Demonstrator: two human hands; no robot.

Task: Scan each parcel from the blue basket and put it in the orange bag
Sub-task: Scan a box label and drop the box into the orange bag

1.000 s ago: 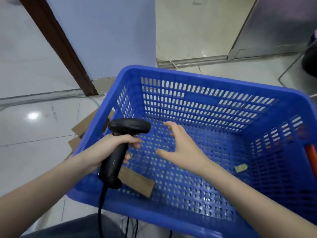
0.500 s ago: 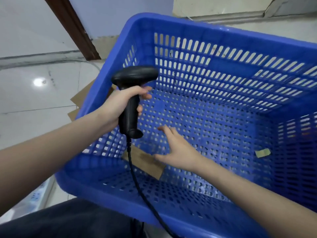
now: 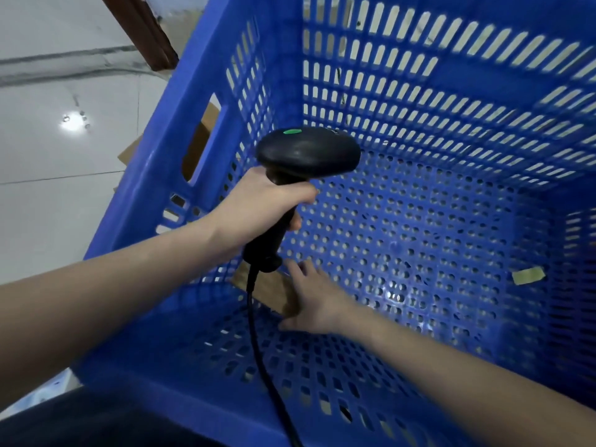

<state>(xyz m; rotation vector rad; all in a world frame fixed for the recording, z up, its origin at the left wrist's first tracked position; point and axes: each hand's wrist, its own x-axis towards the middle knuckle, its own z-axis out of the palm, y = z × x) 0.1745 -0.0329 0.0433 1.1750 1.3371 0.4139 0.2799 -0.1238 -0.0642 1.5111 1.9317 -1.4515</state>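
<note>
The blue basket (image 3: pixel 419 424) fills most of the view, its perforated floor nearly bare. A flat brown cardboard parcel (image 3: pixel 264 290) lies in its near left corner against the wall. My right hand (image 3: pixel 314 300) reaches down to it, fingers straight and touching the parcel's right end. My left hand (image 3: pixel 258 206) grips the handle of a black barcode scanner (image 3: pixel 306 153) above the basket; a green light shows on the scanner's head and its cable hangs down over the near wall. The orange bag is out of view.
A small yellowish scrap of tape (image 3: pixel 529 275) lies on the basket floor at the right. Brown cardboard (image 3: pixel 200 140) shows outside through the basket's left handle hole. White tiled floor (image 3: pixel 64 195) lies to the left, with a dark wooden post (image 3: pixel 151 33) at the back.
The view has dropped closer into the basket. My right hand has gone down and left to the cardboard parcel. My left hand has lifted the scanner higher over the basket.
</note>
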